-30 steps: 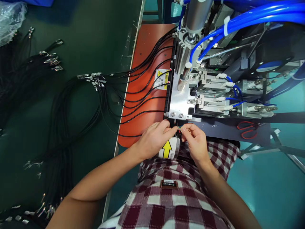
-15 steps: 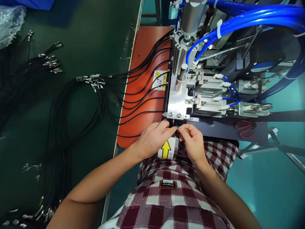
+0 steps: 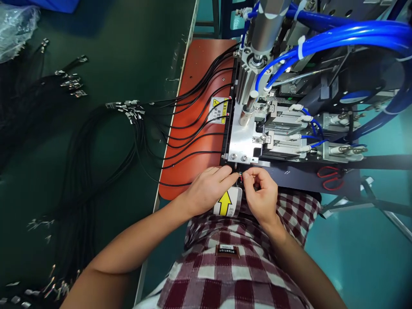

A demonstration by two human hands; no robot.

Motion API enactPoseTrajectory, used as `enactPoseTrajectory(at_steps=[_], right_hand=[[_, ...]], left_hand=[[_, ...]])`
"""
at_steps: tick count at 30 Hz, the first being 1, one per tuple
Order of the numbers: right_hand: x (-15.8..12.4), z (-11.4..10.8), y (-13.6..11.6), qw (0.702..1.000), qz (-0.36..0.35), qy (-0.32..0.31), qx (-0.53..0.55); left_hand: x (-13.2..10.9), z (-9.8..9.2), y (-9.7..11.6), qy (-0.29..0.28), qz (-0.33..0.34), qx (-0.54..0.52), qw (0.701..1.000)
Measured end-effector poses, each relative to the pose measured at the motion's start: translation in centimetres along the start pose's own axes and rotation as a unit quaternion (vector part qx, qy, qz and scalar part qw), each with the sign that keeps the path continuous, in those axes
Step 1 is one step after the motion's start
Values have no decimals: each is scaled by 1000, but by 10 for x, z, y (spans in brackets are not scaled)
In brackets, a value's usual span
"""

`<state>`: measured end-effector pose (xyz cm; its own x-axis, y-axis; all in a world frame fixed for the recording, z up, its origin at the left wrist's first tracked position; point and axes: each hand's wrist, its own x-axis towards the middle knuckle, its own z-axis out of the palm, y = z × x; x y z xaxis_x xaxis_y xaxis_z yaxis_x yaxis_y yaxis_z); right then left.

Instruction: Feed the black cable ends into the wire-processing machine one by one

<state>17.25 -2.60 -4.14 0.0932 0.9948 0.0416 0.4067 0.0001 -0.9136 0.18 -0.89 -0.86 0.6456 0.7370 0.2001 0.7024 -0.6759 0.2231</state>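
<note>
A black cable point(image 3: 175, 184) runs from the left under my left hand point(image 3: 209, 186), whose fingers are closed on it near its end. Between the fingertips of both hands shows the cable's small end point(image 3: 240, 176), with a bit of red and bright metal. My right hand point(image 3: 261, 191) pinches at this end with thumb and forefinger; the exact grip is too small to make out. Both hands are just in front of the machine's metal plate point(image 3: 240, 141). A yellow arrow label point(image 3: 225, 201) lies below my left hand.
Several black cables point(image 3: 199, 135) cross the orange board point(image 3: 167, 171) into the machine's edge. A cable bundle with metal connectors point(image 3: 128, 109) lies on the dark green table point(image 3: 128, 38). Blue air hoses point(image 3: 341, 34) arch over the machine. Red-handled scissors point(image 3: 331, 178) lie at the right.
The view has shifted slightly. My right hand's fingers have curled a little differently at the cable's end; my left hand stays in nearly the same place.
</note>
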Motion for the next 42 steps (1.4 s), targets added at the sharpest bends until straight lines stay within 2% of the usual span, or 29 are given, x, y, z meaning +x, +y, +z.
enactPoseTrajectory(at_steps=[3,6,10,13,15,19,30,33,36,39,42], right_hand=[[0,-2,0,1000,-21,-5,-12],[0,-2,0,1000,-6,-8,-3],[1,0,-1,993,95,-26,70],[4,-2,-2,970,189,-55,141],[7,-5,-1,958,224,-63,169],[9,-13,1,959,222,-40,170],[12,-11,0,961,211,-80,160],[10,-13,2,981,145,-81,102],[7,-16,2,997,-20,-56,-41],[4,-19,5,972,-155,-53,-169],[2,-21,9,950,-212,-48,-225]], left_hand=[[1,-1,0,3,7,0,1000],[2,-2,-1,8,12,-4,1000],[1,-2,-1,5,8,-12,1000],[0,-1,-1,-1,5,-14,1000],[0,-1,-1,-1,5,-18,1000],[1,-2,-1,3,5,-22,1000],[1,-2,-1,-9,0,-31,999],[1,-3,0,-4,0,-44,999],[2,-4,0,-6,-1,-60,998],[2,-4,-1,-8,-2,-67,998],[1,-3,-1,0,0,-60,998]])
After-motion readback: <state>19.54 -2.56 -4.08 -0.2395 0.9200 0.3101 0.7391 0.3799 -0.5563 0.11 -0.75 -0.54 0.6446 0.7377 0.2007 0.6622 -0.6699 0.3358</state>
